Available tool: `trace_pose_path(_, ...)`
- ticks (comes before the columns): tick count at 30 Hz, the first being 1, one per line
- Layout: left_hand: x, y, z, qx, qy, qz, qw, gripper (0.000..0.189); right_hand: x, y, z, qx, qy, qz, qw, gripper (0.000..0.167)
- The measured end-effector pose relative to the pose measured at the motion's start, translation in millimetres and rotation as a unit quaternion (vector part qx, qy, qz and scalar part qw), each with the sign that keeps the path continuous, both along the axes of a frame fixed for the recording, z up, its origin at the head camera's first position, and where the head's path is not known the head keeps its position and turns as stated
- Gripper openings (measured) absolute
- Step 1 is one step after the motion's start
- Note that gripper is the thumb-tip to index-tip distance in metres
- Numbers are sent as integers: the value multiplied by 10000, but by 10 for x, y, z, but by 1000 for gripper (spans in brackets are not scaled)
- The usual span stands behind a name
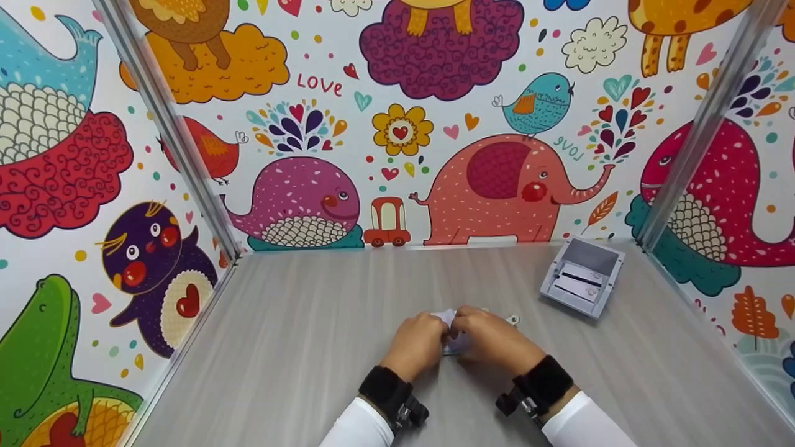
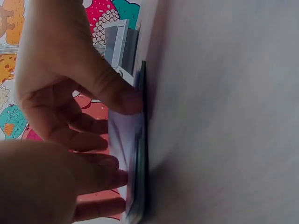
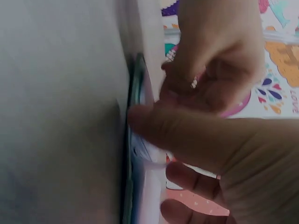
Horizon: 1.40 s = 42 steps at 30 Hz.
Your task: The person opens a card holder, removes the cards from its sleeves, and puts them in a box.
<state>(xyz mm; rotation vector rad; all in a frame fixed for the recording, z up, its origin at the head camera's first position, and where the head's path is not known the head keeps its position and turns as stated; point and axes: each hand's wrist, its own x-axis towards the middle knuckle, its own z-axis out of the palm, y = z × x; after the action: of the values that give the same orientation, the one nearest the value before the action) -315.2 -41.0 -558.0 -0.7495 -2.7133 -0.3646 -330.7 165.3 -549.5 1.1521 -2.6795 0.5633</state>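
A thin, flat item with a dark greenish edge (image 2: pixel 140 163) lies low against the table, bearing a pale lilac, film-like sheet (image 1: pixel 458 343). My left hand (image 1: pixel 415 346) bends its fingers around the sheet's left side, fingertips pinched at the top. From the other side, my right hand (image 1: pixel 494 338) grips it, its thumb (image 3: pixel 149 123) on the flat item's edge in the right wrist view. The hands nearly meet over it and hide most of it. A small white tab (image 1: pixel 512 320) sticks out beyond the right hand.
At the back right of the grey wood-grain table (image 1: pixel 298 323) stands an open light-grey box (image 1: pixel 593 308) holding white card-like pieces (image 1: pixel 577 281). Walls with cartoon animals (image 1: pixel 497 186) enclose the table at the back and sides.
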Motion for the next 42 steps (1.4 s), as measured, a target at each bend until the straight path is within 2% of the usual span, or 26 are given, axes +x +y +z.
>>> trace_pose_path(3,-5,3,-5,-3,2,11,10000,14,2,-28,-20,56,299,-2,9995,27)
trace_pose_path(9,-7,4,-9,6,8,27,10000,17,-8,-42,-13,17,114,-95,9999,24)
trace_pose_path(13,-14,-1,-17,89,-155,57,9998,17,-7,-66,-9,-54,15,-188,9998,22)
trace_pose_path(17,-25,-17,-15,221,-292,120,9993,13,2,-76,-16,-198,102,-343,9992,19)
trace_pose_path(23,-25,-30,1,35,-282,174,9994,12,6,-45,19,-374,236,-768,9961,21)
trace_pose_path(31,-19,-20,15,98,-449,246,9986,13,-20,53,127,-324,-557,-1531,9861,32)
trace_pose_path(36,-16,-12,16,170,-685,302,9971,10,-31,138,151,-147,-833,-1725,9814,25)
trace_pose_path(42,-10,-9,11,241,-675,306,9970,14,-39,199,158,24,-1287,-1891,9735,19)
